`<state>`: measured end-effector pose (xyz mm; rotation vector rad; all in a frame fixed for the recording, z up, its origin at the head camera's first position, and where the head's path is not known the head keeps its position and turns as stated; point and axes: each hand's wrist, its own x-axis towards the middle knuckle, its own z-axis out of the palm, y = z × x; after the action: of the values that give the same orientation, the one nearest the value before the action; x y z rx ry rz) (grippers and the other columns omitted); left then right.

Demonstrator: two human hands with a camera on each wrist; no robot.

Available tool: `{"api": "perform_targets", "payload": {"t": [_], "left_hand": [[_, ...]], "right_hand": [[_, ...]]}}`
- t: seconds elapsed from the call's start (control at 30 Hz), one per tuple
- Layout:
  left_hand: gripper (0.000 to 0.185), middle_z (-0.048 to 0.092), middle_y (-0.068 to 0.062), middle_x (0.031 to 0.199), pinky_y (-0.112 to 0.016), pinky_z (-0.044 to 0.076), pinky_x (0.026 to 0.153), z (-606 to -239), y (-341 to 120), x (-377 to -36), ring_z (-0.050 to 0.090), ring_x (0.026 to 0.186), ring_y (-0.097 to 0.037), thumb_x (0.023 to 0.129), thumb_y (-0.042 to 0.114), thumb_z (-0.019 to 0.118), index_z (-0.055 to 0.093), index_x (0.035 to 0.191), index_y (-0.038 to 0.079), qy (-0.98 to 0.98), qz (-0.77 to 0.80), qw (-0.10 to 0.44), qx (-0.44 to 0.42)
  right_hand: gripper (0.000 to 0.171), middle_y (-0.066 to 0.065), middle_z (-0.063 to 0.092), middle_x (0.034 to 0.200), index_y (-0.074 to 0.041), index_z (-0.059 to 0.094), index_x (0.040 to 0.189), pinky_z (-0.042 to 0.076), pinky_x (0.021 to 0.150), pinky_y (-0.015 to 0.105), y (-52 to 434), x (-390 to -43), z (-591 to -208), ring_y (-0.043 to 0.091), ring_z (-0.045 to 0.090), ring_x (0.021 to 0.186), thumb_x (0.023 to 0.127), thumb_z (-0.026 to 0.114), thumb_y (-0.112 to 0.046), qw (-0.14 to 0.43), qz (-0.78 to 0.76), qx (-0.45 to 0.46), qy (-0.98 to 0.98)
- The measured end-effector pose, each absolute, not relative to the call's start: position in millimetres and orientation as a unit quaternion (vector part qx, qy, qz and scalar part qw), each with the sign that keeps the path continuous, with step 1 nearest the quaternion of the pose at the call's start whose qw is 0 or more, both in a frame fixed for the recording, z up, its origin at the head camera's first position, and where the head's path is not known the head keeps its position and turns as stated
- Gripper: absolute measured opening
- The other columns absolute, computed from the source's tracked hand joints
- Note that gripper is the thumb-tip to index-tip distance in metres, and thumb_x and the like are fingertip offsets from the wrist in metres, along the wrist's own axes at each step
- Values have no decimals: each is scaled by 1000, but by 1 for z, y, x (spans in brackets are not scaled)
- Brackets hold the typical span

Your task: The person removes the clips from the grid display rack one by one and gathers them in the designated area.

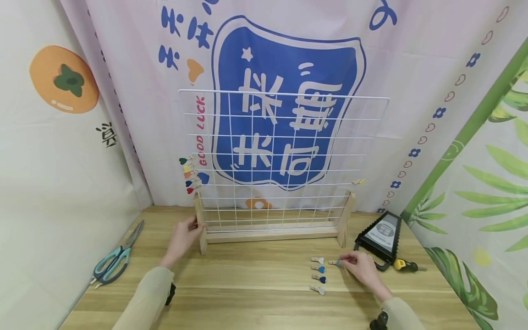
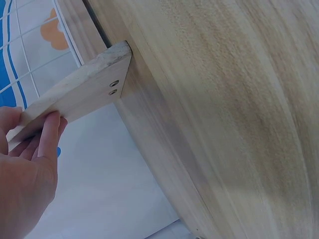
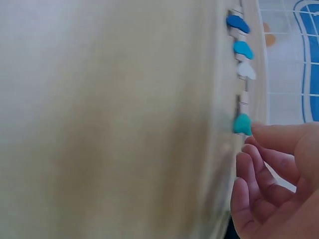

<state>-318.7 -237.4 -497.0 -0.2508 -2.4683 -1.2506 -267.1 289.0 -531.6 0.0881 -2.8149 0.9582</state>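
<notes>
A white wire grid (image 1: 284, 165) stands upright in a wooden base. My left hand (image 1: 185, 233) grips the base's left wooden upright (image 2: 75, 94), thumb on one side and fingers on the other. Thumb and fingertips of my right hand (image 1: 360, 268) pinch the edge of a small wooden clothespin with a teal heart (image 3: 242, 124), low at the table. Left of it is a column of heart clothespins: white (image 1: 321, 260), light blue (image 1: 321, 269), dark blue (image 1: 321, 279) and pale grey (image 1: 321, 290). Several coloured heart clothespins (image 1: 189, 183) sit along the grid's left edge, and a yellow one (image 1: 359, 182) on its right edge.
Scissors with teal handles (image 1: 110, 265) lie at the table's left. A black rack with a printed label (image 1: 381, 236) lies at the right, with a yellow-and-black tool (image 1: 406, 265) beside it. A printed curtain (image 1: 136, 91) hangs behind the grid.
</notes>
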Motion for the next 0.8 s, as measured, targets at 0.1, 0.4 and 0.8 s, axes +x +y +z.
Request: {"api": "perform_targets", "payload": {"t": [0.1, 0.4, 0.8], "left_hand": [[23, 70, -33, 107, -42, 63, 83, -496, -237, -319, 70, 101, -43, 93, 1, 65, 65, 111, -13, -873, -445, 178, -87], [24, 69, -34, 108, -43, 62, 84, -494, -238, -319, 70, 102, -44, 93, 1, 64, 64, 112, -14, -872, -450, 174, -84], [25, 68, -33, 112, -40, 62, 86, -495, -237, -317, 69, 106, -44, 95, 3, 63, 63, 115, -13, -872, -457, 153, -79]], "right_hand": [[14, 9, 77, 93, -6, 76, 99, 53, 67, 17, 292, -273, -515, 11, 66, 78, 87, 75, -13, 106, 314, 42, -942], [27, 20, 72, 103, 1, 68, 114, 48, 65, 11, 306, -302, -427, 12, 62, 80, 96, 65, -19, 198, 332, 47, -921], [40, 24, 68, 124, -1, 63, 127, 40, 67, -1, 315, -337, -372, 36, 68, 104, 101, 57, -31, 223, 357, 2, -907]]}}
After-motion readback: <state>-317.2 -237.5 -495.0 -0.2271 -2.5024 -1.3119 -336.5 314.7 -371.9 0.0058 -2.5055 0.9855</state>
